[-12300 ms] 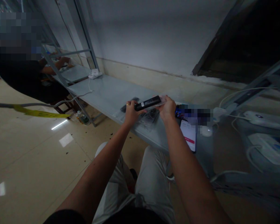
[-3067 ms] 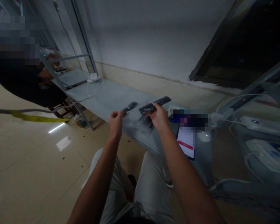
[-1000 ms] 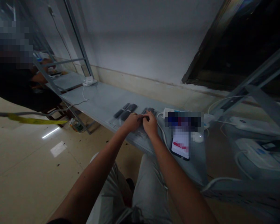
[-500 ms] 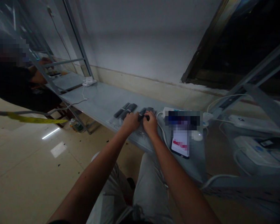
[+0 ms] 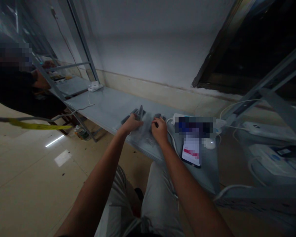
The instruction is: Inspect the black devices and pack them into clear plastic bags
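Note:
My left hand [image 5: 132, 125] is closed around a dark, flat packet [image 5: 141, 111] that tilts up past its fingertips. More dark packets [image 5: 126, 119] lie just beyond that hand on the bench, partly hidden by it. My right hand [image 5: 160, 130] is curled with thumb and fingers pinched together, right beside another dark packet [image 5: 160, 116]. What the pinch holds, if anything, is hidden. Clear plastic film [image 5: 145, 133], faint and blurred, spreads over the bench between my hands.
A lit phone [image 5: 191, 154] rests on the grey bench [image 5: 106, 102] to the right, near a white power strip [image 5: 177, 118] and a white rounded device [image 5: 208, 143]. Cables run there. A co-worker [image 5: 12, 75] sits at the left. Metal posts [image 5: 82, 42] rise from the bench.
My hands have come apart. The left moved leftward to the packets there, and a packet now stands tilted at its fingers. My right hand stays nearly in place.

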Available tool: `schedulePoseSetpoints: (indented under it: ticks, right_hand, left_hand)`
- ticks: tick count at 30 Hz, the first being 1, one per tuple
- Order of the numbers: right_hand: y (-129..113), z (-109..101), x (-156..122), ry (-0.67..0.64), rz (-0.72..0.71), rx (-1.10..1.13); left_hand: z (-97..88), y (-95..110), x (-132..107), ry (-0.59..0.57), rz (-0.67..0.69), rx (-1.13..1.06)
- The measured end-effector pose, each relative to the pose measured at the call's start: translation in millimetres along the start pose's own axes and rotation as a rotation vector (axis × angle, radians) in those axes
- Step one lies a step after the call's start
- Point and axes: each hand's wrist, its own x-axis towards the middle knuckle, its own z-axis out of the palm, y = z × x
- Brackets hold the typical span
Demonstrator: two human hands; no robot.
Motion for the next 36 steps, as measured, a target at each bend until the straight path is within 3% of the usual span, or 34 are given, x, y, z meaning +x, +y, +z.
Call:
schedulePoseSetpoints:
  ticks: [6, 9, 14, 21, 28, 36]
  right_hand:
    - [-14, -7, 5, 0.116, 0.051, 0.191]
    - [-22, -12, 14, 0.162, 0.195, 0.513]
    - [-44, -14, 34, 0.072, 0.398, 1.005]
    - [-70, -16, 55, 0.084, 0.417, 1.130]
    - [-72, -24, 71, 0.140, 0.267, 1.101]
    - [-84, -30, 84, 0.165, 0.191, 1.057]
  left_hand:
    - [9.0, -3, -10, 0.154, 0.359, 0.182]
    - [12.6, -1, -17, 0.189, 0.506, 0.272]
    - [20.1, 5, -23, 0.169, 0.659, 0.421]
    - [28.4, 1, -16, 0.186, 0.634, 0.498]
    - [29.1, -18, -12, 0.291, 0.451, 0.524]
    - [31.4, -24, -7, 0.294, 0.409, 0.434]
